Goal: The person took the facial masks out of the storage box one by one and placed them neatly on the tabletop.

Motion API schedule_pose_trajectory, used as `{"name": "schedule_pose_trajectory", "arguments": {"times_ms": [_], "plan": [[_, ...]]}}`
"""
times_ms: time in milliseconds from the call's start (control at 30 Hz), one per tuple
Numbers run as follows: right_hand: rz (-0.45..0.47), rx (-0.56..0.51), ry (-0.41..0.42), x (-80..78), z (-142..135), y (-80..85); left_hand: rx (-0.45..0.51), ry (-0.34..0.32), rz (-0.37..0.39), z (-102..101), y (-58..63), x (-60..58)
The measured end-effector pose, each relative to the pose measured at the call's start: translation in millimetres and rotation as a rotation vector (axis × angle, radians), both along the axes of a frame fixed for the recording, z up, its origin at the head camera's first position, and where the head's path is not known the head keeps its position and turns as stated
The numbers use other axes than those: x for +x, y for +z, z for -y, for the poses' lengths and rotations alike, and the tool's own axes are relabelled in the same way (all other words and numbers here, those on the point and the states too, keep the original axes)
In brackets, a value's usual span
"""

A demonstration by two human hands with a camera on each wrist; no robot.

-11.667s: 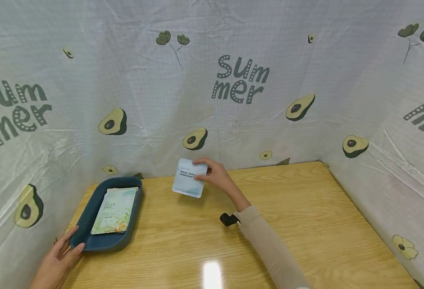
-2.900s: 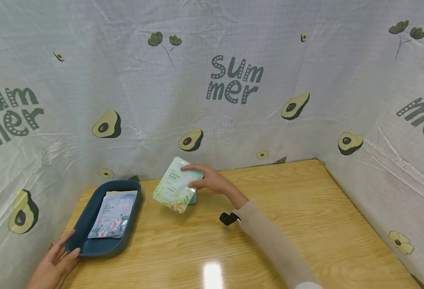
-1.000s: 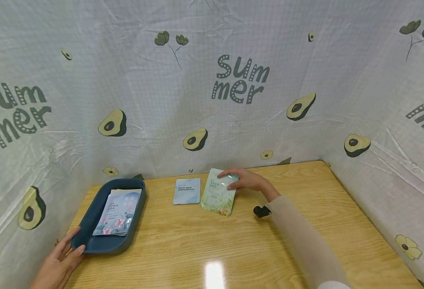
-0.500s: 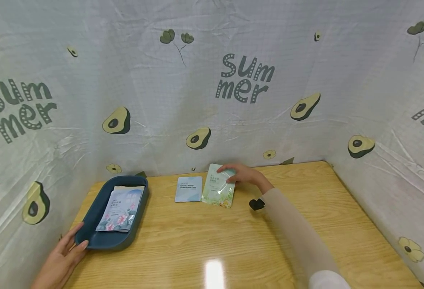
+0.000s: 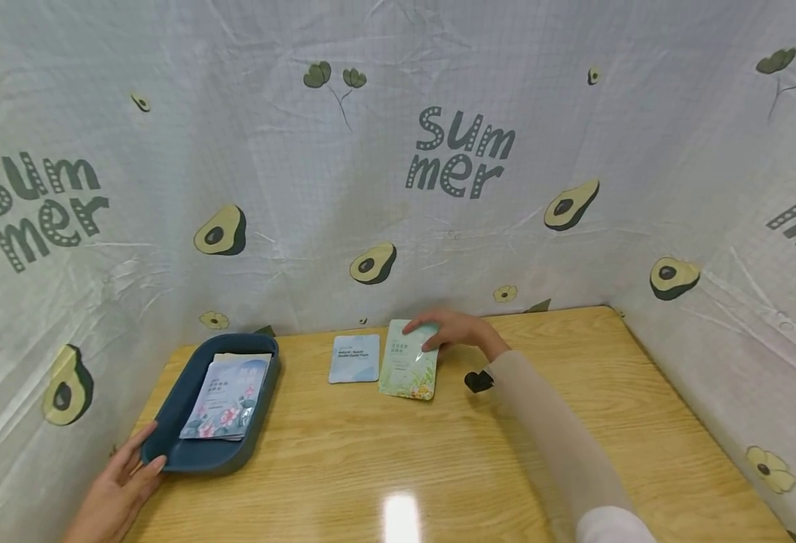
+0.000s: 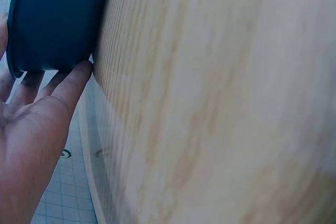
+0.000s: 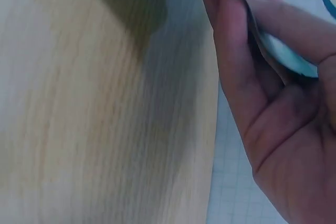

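Note:
In the head view, my right hand [image 5: 454,330] pinches the upper right side of a flat green sachet [image 5: 405,369] printed with leaves and orange flowers. The sachet is low over the table, beside a smaller pale blue sachet [image 5: 354,359] lettered "Natural Beauty". The right wrist view shows the sachet edge-on and slightly bent between thumb and fingers. At the left, my left hand [image 5: 118,483] holds the near corner of a dark blue tray [image 5: 201,457], thumb and fingers around its wall. Inside the tray lies a stack of sachets, a lotus-printed one [image 5: 230,394] on top.
The wooden table [image 5: 344,467] ends at a pale printed cloth [image 5: 289,188] that hangs behind and at both sides. A small black object [image 5: 478,381] sits at my right wrist.
Earlier my right hand set down the pale blue sachet and took the green one from the tray, exposing the lotus-printed one. Since then the green sachet has come down beside the blue one.

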State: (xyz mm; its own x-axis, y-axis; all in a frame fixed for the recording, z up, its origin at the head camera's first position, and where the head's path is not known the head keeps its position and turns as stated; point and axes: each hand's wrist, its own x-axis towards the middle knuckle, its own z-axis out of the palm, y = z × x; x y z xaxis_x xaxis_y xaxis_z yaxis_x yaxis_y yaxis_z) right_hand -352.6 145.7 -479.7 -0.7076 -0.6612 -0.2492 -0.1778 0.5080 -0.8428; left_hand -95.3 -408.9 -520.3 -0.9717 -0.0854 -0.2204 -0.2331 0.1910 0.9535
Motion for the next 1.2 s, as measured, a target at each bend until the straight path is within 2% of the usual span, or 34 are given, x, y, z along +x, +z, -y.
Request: {"name": "schedule_pose_trajectory", "arguments": {"times_ms": [133, 267, 400, 567, 800, 1100, 1200], "plan": [[0.104, -0.041, 0.058, 4.1, 5.5, -3.9, -0.023, 0.003, 0.018, 1.7, 1.4, 1.4], [0.11, -0.049, 0.049, 6.1, 7.7, -6.2, -0.002, 0.002, -0.002, 2.6, 0.7, 2.1], [0.038, -0.026, 0.016, 5.1, 7.6, -6.6, 0.011, 0.009, -0.005, 3.2, 0.3, 2.9], [-0.064, 0.027, -0.012, 0.9, 5.9, -3.6, 0.019, 0.014, 0.038, 3.5, 2.8, 0.3], [-0.295, 0.156, 0.045, -11.2, 7.4, -1.4, 0.02, 0.008, 0.068, 1.6, 7.1, -3.1], [-0.406, 0.272, 0.145, -22.8, 20.3, 5.0, 0.07, -0.004, 0.031, -2.3, 5.7, -0.1], [-0.43, 0.314, 0.15, -25.2, 28.4, 7.1, 0.061, 0.0, 0.04, -1.8, 6.4, -0.1]]}}
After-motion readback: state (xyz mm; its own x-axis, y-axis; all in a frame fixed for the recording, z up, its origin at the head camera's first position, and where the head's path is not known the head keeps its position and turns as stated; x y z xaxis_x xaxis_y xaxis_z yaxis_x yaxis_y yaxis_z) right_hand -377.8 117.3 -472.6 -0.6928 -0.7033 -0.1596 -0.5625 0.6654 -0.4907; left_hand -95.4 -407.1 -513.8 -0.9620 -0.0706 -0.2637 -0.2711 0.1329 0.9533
